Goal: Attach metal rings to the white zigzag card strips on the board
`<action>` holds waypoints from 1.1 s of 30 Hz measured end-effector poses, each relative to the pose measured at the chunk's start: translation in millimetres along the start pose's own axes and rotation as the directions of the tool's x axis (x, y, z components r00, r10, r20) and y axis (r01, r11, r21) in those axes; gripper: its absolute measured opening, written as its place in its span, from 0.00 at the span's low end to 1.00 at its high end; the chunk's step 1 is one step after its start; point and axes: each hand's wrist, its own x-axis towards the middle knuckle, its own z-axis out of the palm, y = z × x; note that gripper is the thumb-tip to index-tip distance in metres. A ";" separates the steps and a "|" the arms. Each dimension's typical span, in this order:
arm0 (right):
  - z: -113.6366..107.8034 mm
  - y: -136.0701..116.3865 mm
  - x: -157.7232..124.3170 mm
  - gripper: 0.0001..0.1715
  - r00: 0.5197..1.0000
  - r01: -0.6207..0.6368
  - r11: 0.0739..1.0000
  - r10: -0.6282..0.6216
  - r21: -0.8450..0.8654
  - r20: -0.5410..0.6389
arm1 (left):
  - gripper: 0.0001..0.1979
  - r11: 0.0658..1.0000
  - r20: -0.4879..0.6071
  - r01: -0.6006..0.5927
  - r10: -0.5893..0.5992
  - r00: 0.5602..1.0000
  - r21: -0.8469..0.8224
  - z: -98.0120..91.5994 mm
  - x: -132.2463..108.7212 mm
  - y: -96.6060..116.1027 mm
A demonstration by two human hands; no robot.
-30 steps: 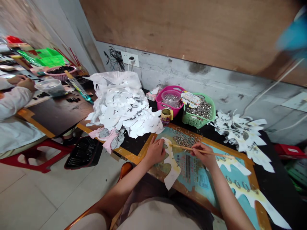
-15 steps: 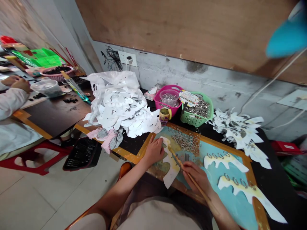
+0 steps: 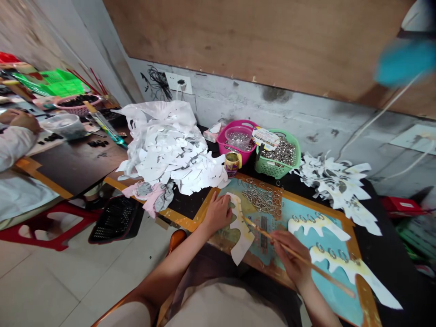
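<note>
Clearly, right grip (image 3: pixel 291 255) clasps brush (image 3: pixel 320 271); left grip (image 3: pixel 217 213) touches white cutout (image 3: pixel 243 239), closure unclear.

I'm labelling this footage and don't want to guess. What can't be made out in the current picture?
All in the head view:
Right hand: some fingers on the brush, hidden by the hand itself.
Printed card: lettering too small to read.
Blue object, upper right: blurred, cut off by the edge.
Co-worker's hands: too small to tell what they hold.
</note>
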 end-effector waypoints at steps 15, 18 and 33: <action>-8.4 40.0 43.6 0.07 0.958 -0.260 0.884 0.285 0.390 -0.008 | 0.19 0.999 0.013 0.020 -0.020 1.000 -0.028 -1.6 0.5 1.0; -9.2 39.2 45.8 0.08 0.957 -0.218 0.884 0.276 0.412 -0.085 | 0.19 1.000 0.014 0.015 -0.014 1.000 -0.027 -1.7 0.1 0.8; -5.4 36.1 52.7 0.06 0.952 -0.291 0.896 0.305 0.335 0.011 | 0.32 0.987 0.171 -0.031 0.058 0.983 -0.157 -16.0 -6.2 -7.2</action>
